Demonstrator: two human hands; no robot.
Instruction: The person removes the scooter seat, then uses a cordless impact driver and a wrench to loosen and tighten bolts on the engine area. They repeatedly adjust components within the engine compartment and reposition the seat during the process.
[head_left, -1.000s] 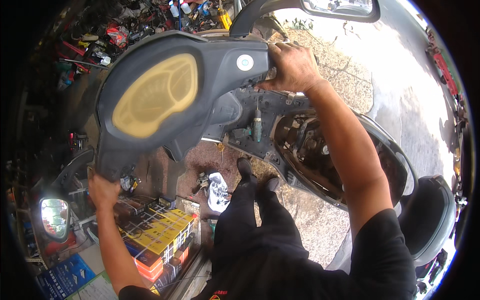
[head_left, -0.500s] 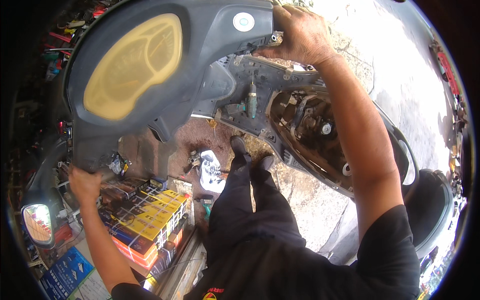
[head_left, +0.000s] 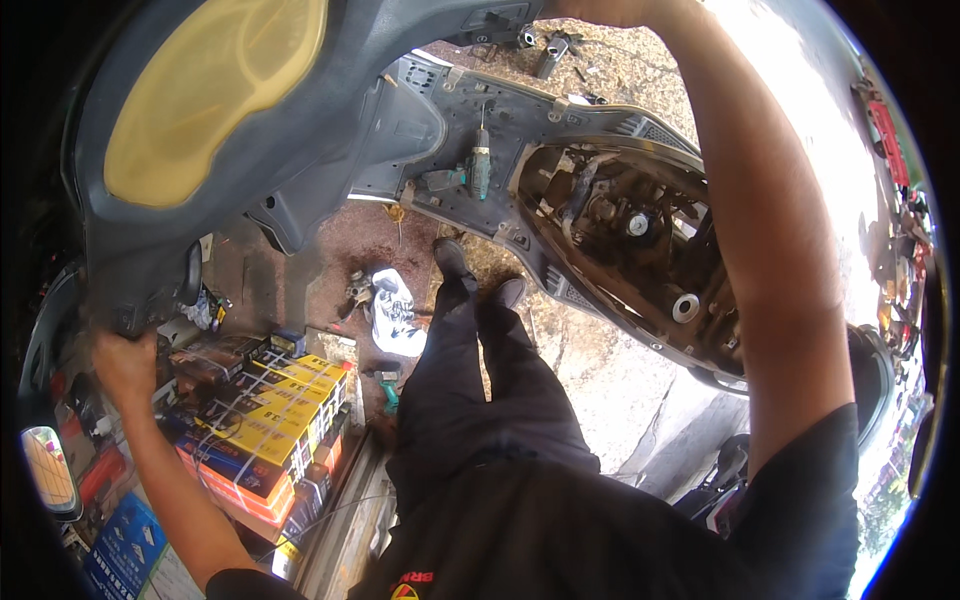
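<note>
A large dark grey scooter handlebar cover with a yellowed instrument dial fills the upper left, tilted. Its lower left end is in the grasp of my left hand, the fingers mostly hidden behind it. My right hand is on its upper right end, cut off by the top edge, so its fingers barely show. Below the cover lies the scooter's footboard, where a green and black power drill rests. Beside that, the open body frame shows dusty inner parts.
Strapped yellow and orange boxes are stacked at lower left. A white cloth lies on the floor near my shoes, with a green-handled tool below it. A mirror stands at the left rim. A black seat shows at right.
The handlebar cover appears larger and has shifted up and left in view, with both hands still at its ends. My right hand has moved up to the top edge. The whole view has shifted too.
</note>
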